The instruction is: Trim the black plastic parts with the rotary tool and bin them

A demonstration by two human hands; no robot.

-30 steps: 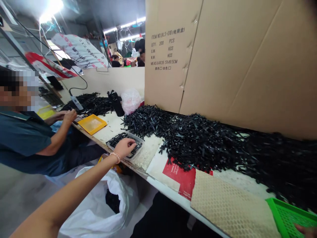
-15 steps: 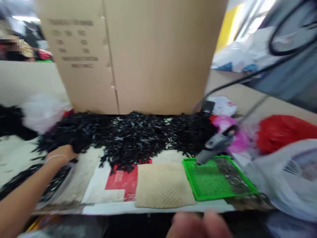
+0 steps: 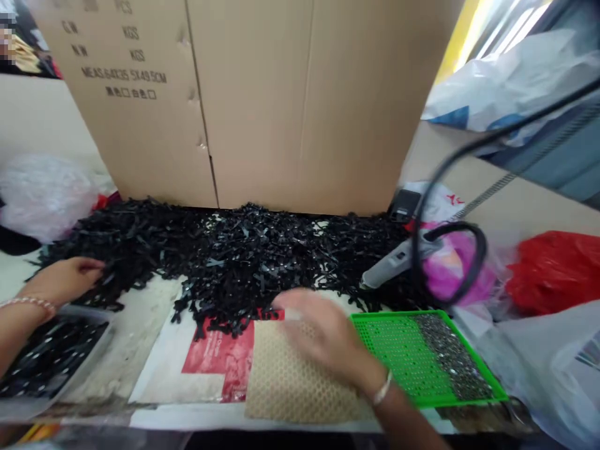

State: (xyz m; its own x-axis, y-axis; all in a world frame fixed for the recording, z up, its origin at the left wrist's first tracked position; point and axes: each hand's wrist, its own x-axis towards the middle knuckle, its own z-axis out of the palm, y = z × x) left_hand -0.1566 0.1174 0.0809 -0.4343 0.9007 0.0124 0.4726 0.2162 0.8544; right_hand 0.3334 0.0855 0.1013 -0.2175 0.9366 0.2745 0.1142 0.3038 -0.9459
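Observation:
My left hand (image 3: 70,278) is at the left end of a pile of small black strips (image 3: 267,244), some with shiny spots. Its thumb and fingertips are pressed together at the pile's edge; whatever is between them is too small to make out. Motion blurs my right hand (image 3: 323,331), which is over a beige textured mat (image 3: 290,381), so its fingers cannot be read clearly. Right of the mat lies a green tray (image 3: 398,356) with small shiny metal pieces gathered along its right side. A grey corded hand tool (image 3: 394,262) is behind the tray, tip pointing left.
A clear plastic bin (image 3: 89,369) of black pieces is at the front left. Behind the pile stands a large cardboard box (image 3: 262,125). Pink (image 3: 454,262) and red plastic bags (image 3: 557,269) lie right, with a white bag (image 3: 557,350) in front. A black cord (image 3: 506,131) loops down.
My right hand has come up from the bottom edge to over the mat. My left hand has moved left along the pile. The grey tool has shifted away from over the tray.

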